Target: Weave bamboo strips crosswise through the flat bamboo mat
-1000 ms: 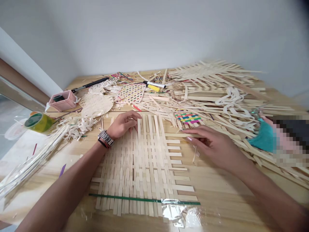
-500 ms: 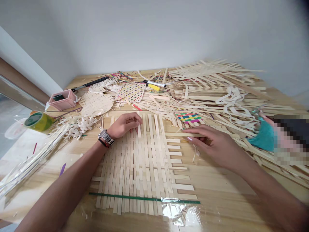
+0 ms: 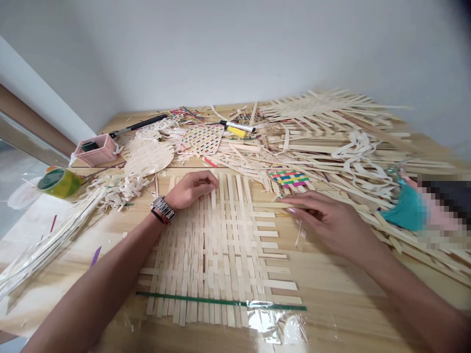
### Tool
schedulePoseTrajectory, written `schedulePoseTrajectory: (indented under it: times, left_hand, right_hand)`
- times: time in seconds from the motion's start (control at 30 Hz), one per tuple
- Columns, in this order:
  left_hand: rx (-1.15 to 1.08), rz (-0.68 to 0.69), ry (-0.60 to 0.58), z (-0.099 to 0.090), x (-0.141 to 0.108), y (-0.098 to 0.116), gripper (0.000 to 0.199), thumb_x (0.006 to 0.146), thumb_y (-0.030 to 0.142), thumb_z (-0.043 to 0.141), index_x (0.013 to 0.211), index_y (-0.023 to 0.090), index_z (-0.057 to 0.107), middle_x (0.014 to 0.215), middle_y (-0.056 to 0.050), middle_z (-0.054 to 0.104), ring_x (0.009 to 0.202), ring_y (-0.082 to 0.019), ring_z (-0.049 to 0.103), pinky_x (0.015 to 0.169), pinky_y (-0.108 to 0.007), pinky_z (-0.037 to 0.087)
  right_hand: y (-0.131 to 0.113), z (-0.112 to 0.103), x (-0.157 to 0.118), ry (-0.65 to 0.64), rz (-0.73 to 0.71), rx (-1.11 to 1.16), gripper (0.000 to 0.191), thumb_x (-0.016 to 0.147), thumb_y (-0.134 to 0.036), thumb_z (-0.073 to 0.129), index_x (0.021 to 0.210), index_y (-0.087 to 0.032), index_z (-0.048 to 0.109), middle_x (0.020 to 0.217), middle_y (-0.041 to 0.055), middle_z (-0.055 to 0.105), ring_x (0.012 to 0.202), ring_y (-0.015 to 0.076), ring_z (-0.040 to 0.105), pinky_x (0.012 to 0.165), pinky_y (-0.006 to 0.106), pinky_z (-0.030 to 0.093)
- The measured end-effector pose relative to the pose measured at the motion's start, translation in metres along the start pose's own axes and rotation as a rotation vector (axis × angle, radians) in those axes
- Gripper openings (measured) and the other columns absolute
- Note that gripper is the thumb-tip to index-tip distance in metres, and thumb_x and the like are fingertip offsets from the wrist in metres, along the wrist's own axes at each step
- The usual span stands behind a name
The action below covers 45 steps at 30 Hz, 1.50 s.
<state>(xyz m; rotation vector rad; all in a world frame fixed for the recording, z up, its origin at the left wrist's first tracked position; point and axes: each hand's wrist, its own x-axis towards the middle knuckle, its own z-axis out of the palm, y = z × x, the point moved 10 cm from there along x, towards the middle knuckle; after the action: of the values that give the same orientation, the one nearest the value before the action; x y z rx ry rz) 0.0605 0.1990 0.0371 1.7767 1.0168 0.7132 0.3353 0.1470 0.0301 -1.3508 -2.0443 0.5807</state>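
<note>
My left hand (image 3: pixel 191 190), with a metal wristwatch (image 3: pixel 163 208) on the wrist, rests curled on the top edge of a flat woven bamboo mat (image 3: pixel 209 255), its fingers on the upright strips. My right hand (image 3: pixel 326 213) lies to the mat's upper right, its fingers against a long loose bamboo strip (image 3: pixel 268 205) that reaches across the mat's corner. A thin green strip (image 3: pixel 221 302) crosses the mat's lower part. Clear plastic film (image 3: pixel 272 321) lies at the bottom edge.
Heaped bamboo strips cover the wooden table's far side. Among them lie a round woven disc (image 3: pixel 147 158), a woven panel (image 3: pixel 201 139), a coloured woven square (image 3: pixel 289 178), a pink box (image 3: pixel 96 150), a tape roll (image 3: pixel 59 182), and teal cloth (image 3: pixel 403 208).
My left hand has shifted slightly to the right along the mat's top edge. The whole view has tilted a little, and my right hand has barely moved.
</note>
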Motion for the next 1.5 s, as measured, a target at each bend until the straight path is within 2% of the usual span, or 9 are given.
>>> schedulePoseTrajectory:
  times: [0.4,0.87,1.1,1.5]
  left_hand:
    - [0.008,0.011,-0.005,0.0002,0.0004,0.0006,0.022,0.090,0.036,0.064,0.092,0.016,0.072,0.086,-0.003,0.069,0.065,-0.013,0.057,0.062,-0.027,0.047]
    - [-0.008,-0.010,-0.002,0.0004,-0.0004,0.0013,0.022,0.089,0.037,0.064,0.092,0.017,0.072,0.085,-0.003,0.069,0.063,-0.013,0.057,0.060,-0.028,0.048]
    - [-0.011,-0.002,-0.008,0.0007,-0.0003,0.0025,0.021,0.090,0.036,0.063,0.092,0.017,0.072,0.083,-0.003,0.068,0.063,-0.013,0.057,0.059,-0.027,0.048]
    - [0.010,-0.014,-0.006,0.0009,-0.0008,0.0009,0.020,0.090,0.034,0.062,0.092,0.017,0.072,0.085,-0.003,0.068,0.065,-0.014,0.058,0.062,-0.028,0.049]
  right_hand:
    - [-0.0024,-0.0010,-0.0012,0.022,-0.005,0.038,0.029,0.101,-0.053,0.060,0.108,-0.034,0.081,0.111,0.0085,0.080,0.098,0.0311,0.076,0.086,0.051,0.059]
    - [-0.0038,0.0068,-0.0031,0.043,-0.029,0.042,0.029,0.102,-0.047,0.062,0.113,-0.030,0.082,0.110,0.0084,0.079,0.096,0.0260,0.075,0.085,0.044,0.059]
    - [-0.0028,0.0043,-0.0008,0.022,-0.012,0.001,0.033,0.102,-0.054,0.059,0.112,-0.030,0.081,0.111,0.0085,0.078,0.089,0.0254,0.074,0.073,0.041,0.057]
    - [0.0022,-0.0027,-0.0016,0.034,0.039,-0.011,0.031,0.100,-0.057,0.061,0.106,-0.033,0.080,0.110,0.0075,0.078,0.089,0.0288,0.073,0.074,0.047,0.057]
